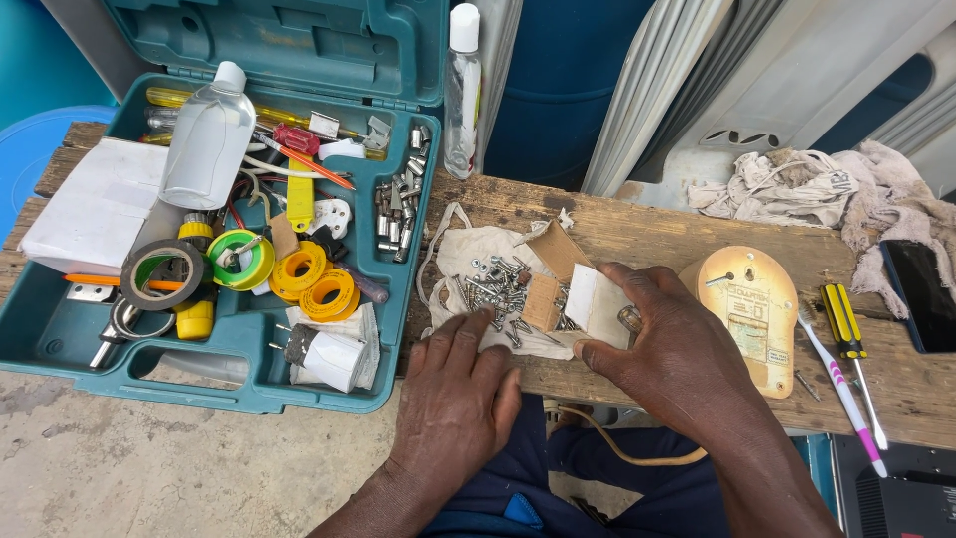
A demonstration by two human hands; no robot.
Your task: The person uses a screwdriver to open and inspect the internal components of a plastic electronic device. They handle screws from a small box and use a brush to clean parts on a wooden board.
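Observation:
My left hand [453,384] lies flat at the near edge of a wooden bench [647,224], its fingertips touching a dirty white cloth [476,249]. A pile of several small screws [498,284] lies on that cloth beside a torn cardboard box [550,267]. My right hand [672,344] rests on the cloth's right side and holds a small white piece of card [596,302] between thumb and fingers. A tan round-topped plate [752,309] lies just right of that hand.
An open teal toolbox [249,384] at left holds tape rolls, a clear bottle [207,144], screwdrivers and metal bits. A yellow-and-black screwdriver [846,329], a pink toothbrush [841,389], a phone [921,294] and rags [797,184] lie at right.

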